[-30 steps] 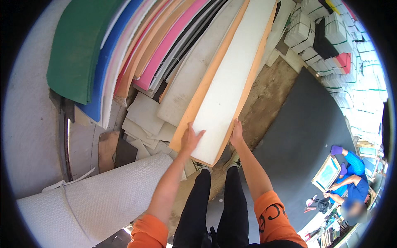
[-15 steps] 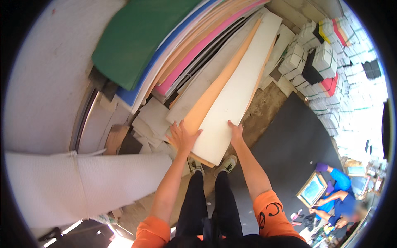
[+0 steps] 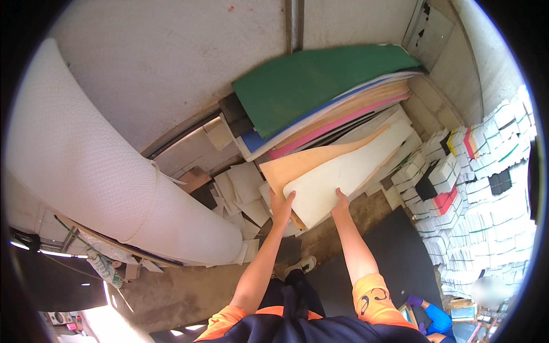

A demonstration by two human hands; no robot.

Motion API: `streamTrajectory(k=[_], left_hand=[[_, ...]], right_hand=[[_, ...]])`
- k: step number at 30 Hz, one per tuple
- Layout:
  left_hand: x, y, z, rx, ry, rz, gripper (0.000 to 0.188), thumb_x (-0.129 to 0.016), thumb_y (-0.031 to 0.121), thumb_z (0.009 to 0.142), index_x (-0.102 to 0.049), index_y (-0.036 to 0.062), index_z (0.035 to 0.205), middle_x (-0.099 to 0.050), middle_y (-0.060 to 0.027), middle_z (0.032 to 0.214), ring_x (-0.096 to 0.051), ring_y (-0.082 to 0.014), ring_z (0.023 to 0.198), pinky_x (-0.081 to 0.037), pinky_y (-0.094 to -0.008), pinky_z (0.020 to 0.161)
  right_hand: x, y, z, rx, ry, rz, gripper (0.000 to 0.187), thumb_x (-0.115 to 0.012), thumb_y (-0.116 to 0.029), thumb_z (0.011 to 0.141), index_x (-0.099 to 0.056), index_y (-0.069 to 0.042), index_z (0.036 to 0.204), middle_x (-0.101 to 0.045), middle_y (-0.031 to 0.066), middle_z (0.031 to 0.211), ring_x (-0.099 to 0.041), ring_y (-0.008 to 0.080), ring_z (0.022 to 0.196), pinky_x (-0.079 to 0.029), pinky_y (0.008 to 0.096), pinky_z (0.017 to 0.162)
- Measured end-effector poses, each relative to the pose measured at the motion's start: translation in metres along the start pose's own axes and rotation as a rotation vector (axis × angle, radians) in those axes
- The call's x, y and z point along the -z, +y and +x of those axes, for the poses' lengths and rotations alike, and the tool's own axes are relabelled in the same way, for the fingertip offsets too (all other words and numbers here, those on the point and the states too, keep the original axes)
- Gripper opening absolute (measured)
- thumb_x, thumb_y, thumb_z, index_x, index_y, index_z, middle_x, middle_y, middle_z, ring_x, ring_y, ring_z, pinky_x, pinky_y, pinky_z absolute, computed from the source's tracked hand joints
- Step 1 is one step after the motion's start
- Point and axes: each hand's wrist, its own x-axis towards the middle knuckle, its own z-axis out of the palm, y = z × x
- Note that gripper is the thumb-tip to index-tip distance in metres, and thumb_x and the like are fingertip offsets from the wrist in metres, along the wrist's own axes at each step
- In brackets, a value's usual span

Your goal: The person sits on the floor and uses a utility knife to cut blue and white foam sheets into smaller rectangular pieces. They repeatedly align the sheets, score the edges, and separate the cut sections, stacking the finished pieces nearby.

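White sheet (image 3: 343, 183) fanned off the orange sheet (image 3: 303, 163)

The left hand (image 3: 281, 209) pinches the near left part of both sheets, thumb over the white one, fingers partly hidden. Over the last second the orange sheet's left edge has swung out and curved, so the pair no longer lies squared up. The white sheet spans between the hands; the right hand (image 3: 341, 206) clasps its right edge, thumb on top, fingers hidden beneath.

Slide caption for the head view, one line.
Left hand and right hand hold the near end of a white sheet, an orange sheet beneath it, beside a green-topped stack.
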Motion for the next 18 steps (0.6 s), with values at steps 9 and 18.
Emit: streamTrajectory(k=[9, 18], left_hand=[[0.123, 0.163, -0.008, -0.078, -0.049, -0.088, 0.041, -0.062, 0.011, 0.070, -0.048, -0.0028, 0.106, -0.058, -0.0133, 0.096, -0.057, -0.0206, 0.086, -0.043, -0.0300, 0.077], [0.393, 0.283, -0.118, 0.063, 0.396, 0.008, 0.046, -0.058, 0.011, 0.069, -0.047, 0.0004, 0.112, -0.057, -0.0074, 0.089, -0.057, -0.0136, 0.073, -0.047, -0.0240, 0.062]], right_hand=[[-0.013, 0.015, -0.011, 0.001, -0.207, -0.072, 0.036, -0.050, -0.017, 0.083, -0.041, 0.003, 0.112, -0.044, 0.0162, 0.114, -0.047, 0.0270, 0.104, -0.045, 0.0362, 0.084], [-0.021, 0.084, -0.031, -0.465, -0.063, -0.082, 0.040, -0.056, -0.017, 0.080, -0.041, 0.001, 0.112, -0.044, 0.0150, 0.115, -0.047, 0.0262, 0.103, -0.044, 0.0353, 0.085]])
